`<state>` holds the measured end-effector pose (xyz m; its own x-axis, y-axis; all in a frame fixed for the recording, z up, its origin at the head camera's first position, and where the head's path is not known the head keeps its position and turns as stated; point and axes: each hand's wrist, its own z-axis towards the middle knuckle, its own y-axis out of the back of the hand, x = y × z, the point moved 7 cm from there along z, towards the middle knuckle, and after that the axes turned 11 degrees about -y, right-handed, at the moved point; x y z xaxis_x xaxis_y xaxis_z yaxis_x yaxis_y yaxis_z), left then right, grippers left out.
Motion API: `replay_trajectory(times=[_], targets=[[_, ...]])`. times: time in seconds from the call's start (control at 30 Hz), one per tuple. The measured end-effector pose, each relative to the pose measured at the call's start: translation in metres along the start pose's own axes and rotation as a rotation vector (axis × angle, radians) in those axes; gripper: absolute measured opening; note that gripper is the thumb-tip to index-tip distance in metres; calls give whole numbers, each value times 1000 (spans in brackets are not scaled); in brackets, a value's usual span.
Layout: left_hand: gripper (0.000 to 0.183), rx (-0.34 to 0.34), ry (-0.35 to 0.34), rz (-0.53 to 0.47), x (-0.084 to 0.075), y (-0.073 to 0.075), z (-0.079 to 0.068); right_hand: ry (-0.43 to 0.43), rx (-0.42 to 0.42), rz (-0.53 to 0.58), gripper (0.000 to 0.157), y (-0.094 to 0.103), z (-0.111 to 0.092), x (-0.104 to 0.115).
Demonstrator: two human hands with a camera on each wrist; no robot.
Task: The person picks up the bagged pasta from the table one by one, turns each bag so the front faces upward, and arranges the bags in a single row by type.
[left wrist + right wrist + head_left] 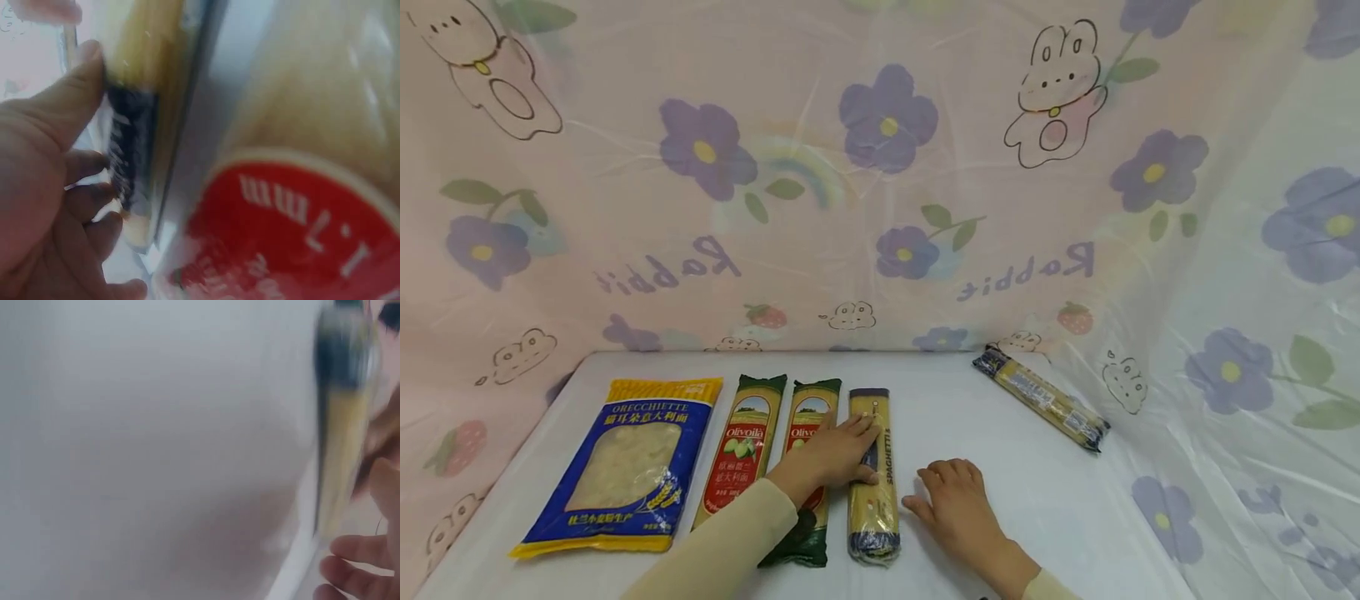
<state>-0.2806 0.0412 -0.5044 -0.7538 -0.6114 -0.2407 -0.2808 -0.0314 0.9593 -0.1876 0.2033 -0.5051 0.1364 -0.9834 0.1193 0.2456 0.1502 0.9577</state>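
Observation:
A yellow spaghetti pack with dark blue ends lies lengthwise on the white table. My left hand reaches across a green-and-red Olivoilà pasta pack and rests its fingers and thumb on the spaghetti pack. The left wrist view shows the fingertips at the dark label of the spaghetti pack, not wrapped round it. To the right of that pack, my right hand is held low with relaxed fingers and nothing in them. In the right wrist view the spaghetti pack is blurred, apart from the right fingers.
Left of the hands lie another Olivoilà pack and a blue-and-yellow orecchiette bag. A second spaghetti pack lies slanted at the back right of the table. A patterned curtain hangs behind and at the sides.

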Motion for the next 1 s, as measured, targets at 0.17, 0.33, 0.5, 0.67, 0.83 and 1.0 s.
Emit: replay_trajectory(times=[0.17,0.33,0.5,0.67,0.83,1.0], targets=[[87,7,30,5,-9,-2,-8,-33,-105,-29,38,7,24,-55],[111,9,15,51,-15,-14,-12,-101,-136,-72,44,18,56,-132],[116,7,0,57,-12,-18,-10,-292,14,-120,60,21,80,-217],[114,16,-13,42,-15,-17,-9,-409,165,-78,79,13,76,-270],[115,24,-20,26,-14,-18,-8,-407,247,-38,91,3,72,-282],[116,32,-14,30,-6,-19,-8,-454,346,-8,98,-6,74,-271]])
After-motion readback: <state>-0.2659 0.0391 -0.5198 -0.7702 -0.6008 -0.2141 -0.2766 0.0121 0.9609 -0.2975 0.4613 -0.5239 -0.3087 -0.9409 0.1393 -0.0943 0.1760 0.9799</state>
